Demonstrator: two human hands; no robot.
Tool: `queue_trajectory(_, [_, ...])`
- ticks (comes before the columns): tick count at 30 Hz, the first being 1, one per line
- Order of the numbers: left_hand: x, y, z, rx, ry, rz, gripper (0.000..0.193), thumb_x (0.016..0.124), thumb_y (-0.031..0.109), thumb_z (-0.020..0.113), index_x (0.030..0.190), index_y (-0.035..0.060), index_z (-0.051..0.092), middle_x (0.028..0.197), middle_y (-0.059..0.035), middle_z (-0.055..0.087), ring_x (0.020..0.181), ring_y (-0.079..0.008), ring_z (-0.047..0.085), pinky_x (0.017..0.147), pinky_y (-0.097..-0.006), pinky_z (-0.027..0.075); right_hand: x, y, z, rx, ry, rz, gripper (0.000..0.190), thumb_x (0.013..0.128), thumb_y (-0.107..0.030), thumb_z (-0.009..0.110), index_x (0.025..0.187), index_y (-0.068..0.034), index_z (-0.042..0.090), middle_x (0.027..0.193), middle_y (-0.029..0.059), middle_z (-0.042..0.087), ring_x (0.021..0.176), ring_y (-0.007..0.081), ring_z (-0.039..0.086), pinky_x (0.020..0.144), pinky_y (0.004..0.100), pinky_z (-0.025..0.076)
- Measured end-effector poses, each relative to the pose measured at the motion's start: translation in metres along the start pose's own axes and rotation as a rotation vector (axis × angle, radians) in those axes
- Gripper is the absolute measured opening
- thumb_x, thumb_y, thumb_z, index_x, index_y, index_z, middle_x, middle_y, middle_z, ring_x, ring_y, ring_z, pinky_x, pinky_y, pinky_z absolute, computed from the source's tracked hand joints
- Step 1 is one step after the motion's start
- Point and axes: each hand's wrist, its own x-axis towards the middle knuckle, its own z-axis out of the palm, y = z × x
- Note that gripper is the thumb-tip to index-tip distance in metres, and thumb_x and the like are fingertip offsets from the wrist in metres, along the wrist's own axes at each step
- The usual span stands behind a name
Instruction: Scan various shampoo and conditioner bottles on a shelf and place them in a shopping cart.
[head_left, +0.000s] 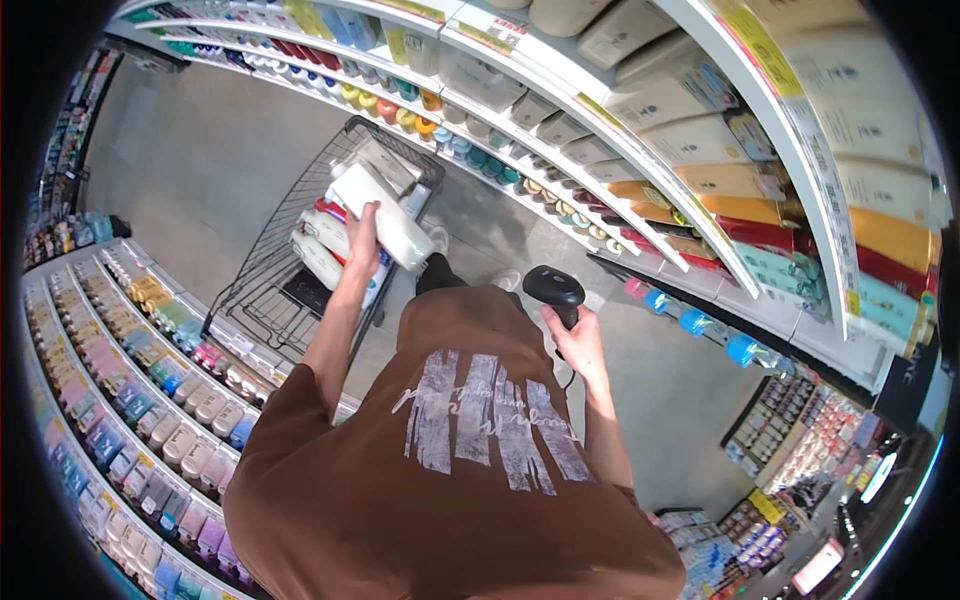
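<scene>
My left hand (363, 241) grips a large white bottle (382, 214) from its side, tilted over the wire shopping cart (259, 247). Below and beside it in the cart lie several more white bottles (319, 255), with some red showing between them. Pale packages (386, 165) fill the cart's far end, partly covered by the held bottle. In my right hand (579, 341) is a black handheld barcode scanner (553, 285), held by its handle in front of my body. A cable hangs from the scanner's grip.
White store shelves (555, 112) packed with bottles curve along the right and top. Another stocked shelf (150, 405) runs down the left. Bottles with blue caps (694, 322) stand by the right shelf's base. Grey floor (180, 135) stretches beyond the cart.
</scene>
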Motion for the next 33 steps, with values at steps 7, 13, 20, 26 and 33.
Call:
queue_trajectory(7, [0.139,-0.080,-0.114,0.706,0.492,-0.063,0.100,0.076,0.048,0.089,0.140,-0.0110,0.040,0.134,-0.0289,0.062,0.121,-0.0390,0.064,0.108,-0.0470,0.049,0.022,0.020,0.031,-0.088,0.008,0.073,0.025,0.099,-0.026,0.075,0.092,-0.003,0.067,0.061,-0.0053,0.054,0.050,0.0042,0.048,0.044,0.0263,0.038])
queue_trajectory(13, [0.210,-0.115,-0.133,0.972,0.493,-0.212,0.104,0.077,0.052,0.086,0.141,-0.0092,0.031,0.138,-0.0382,0.052,0.129,-0.0494,0.057,0.112,-0.0511,0.046,0.010,0.002,0.052,-0.120,0.043,0.356,0.026,0.098,-0.026,0.075,0.092,-0.003,0.066,0.060,-0.0048,0.054,0.049,0.0045,0.048,0.044,0.0260,0.038])
queue_trajectory(20, [0.258,-0.135,-0.136,0.997,0.604,-0.390,0.115,0.077,0.057,0.085,0.142,-0.0130,0.021,0.141,-0.0406,0.045,0.131,-0.0476,0.056,0.108,-0.0487,0.052,-0.001,0.002,0.073,-0.151,0.108,0.388,0.027,0.098,-0.026,0.075,0.088,-0.003,0.065,0.061,-0.0036,0.056,0.051,0.0053,0.051,0.046,0.0260,0.041])
queue_trajectory(26, [0.262,-0.140,-0.135,1.053,0.578,-0.432,0.117,0.076,0.065,0.082,0.142,-0.0119,0.023,0.141,-0.0358,0.047,0.130,-0.0452,0.057,0.108,-0.0489,0.052,-0.001,-0.008,0.084,-0.103,0.134,0.476,0.029,0.098,-0.027,0.075,0.088,-0.002,0.066,0.061,-0.0029,0.057,0.052,0.0059,0.053,0.047,0.0262,0.042])
queue_trajectory(33, [0.215,-0.126,-0.117,1.210,0.280,-0.154,0.103,0.072,0.061,0.086,0.133,-0.0094,0.043,0.133,-0.0360,0.058,0.124,-0.0469,0.061,0.105,-0.0501,0.051,0.007,-0.016,0.095,-0.143,0.135,0.482,0.034,0.096,-0.028,0.076,0.090,0.005,0.068,0.062,-0.0012,0.059,0.054,0.0076,0.053,0.051,0.0292,0.044])
